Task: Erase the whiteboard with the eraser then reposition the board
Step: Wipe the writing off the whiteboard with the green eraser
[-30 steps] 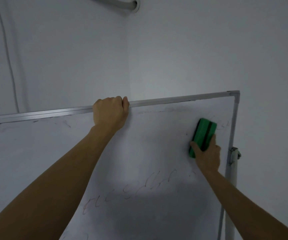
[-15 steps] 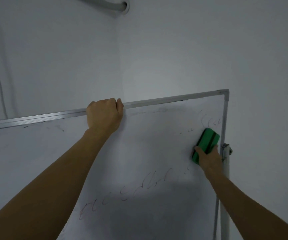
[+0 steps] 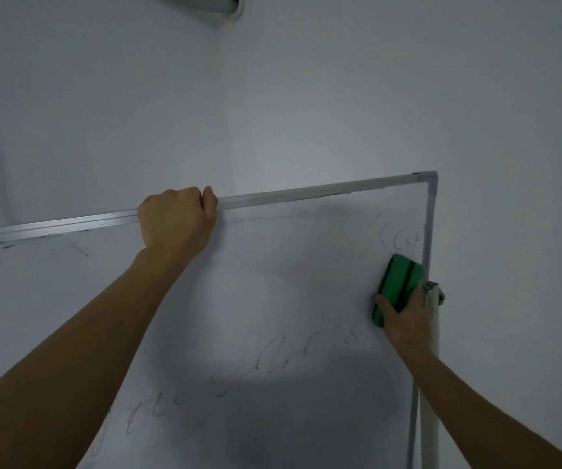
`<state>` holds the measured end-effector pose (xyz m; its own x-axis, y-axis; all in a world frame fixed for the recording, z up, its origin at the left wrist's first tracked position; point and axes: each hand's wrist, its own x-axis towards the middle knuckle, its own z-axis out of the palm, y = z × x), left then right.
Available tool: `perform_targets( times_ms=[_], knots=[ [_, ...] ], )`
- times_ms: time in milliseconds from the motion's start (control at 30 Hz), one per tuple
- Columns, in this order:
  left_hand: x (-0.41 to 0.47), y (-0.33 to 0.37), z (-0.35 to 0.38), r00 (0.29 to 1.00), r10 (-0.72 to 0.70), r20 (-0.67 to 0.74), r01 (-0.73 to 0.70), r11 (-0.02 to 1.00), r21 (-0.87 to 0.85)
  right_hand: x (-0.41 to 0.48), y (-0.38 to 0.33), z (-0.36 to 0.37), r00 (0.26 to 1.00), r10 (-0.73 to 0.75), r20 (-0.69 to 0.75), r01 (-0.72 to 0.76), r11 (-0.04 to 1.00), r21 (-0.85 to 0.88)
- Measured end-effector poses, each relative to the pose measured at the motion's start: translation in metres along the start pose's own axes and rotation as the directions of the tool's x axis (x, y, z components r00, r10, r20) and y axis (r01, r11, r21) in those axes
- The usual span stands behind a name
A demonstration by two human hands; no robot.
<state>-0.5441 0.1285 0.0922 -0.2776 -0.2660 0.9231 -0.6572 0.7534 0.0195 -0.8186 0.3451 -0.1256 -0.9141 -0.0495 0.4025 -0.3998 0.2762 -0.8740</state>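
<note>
My left hand (image 3: 174, 220) clamps the board (image 3: 272, 299) frame; my right (image 3: 404, 319) grips the eraser (image 3: 396, 282). Board's probably stiff but wobbly, so hold the frame.

I saw a whiteboard (image 3: 272, 299) with a smooth, faintly glossy face and a brushed metal frame (image 3: 306, 192). The green eraser (image 3: 396, 286) looked like matt plastic, the wall (image 3: 340, 96) like matt paint.
</note>
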Motion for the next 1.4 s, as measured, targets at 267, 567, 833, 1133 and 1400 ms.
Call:
perform_targets(
  times_ms=[267,567,833,1133,1400],
  knots=[
    [0.017,0.081,0.018,0.992,0.071,0.105,-0.067,0.997,-0.034,-0.061,0.001,0.027,0.53,-0.801,0.279,0.848,0.507,-0.154],
    [0.033,0.143,0.041,0.984,0.084,0.16,-0.078,0.996,-0.045,0.001,-0.01,-0.002,0.918,-0.396,-0.032,0.393,0.917,-0.06],
    [0.035,0.15,0.054,0.995,0.02,0.099,-0.022,1.0,0.02,0.055,-0.003,-0.016,0.558,-0.828,0.057,0.822,0.542,-0.173],
    [0.032,0.159,0.056,0.997,-0.058,0.058,0.056,0.998,0.03,0.02,-0.003,0.009,0.52,-0.849,0.095,0.852,0.507,-0.132],
    [0.031,0.159,0.053,0.997,-0.044,0.058,0.043,0.999,0.024,0.075,-0.009,-0.014,0.61,-0.79,-0.063,0.779,0.612,-0.134]
  ],
)
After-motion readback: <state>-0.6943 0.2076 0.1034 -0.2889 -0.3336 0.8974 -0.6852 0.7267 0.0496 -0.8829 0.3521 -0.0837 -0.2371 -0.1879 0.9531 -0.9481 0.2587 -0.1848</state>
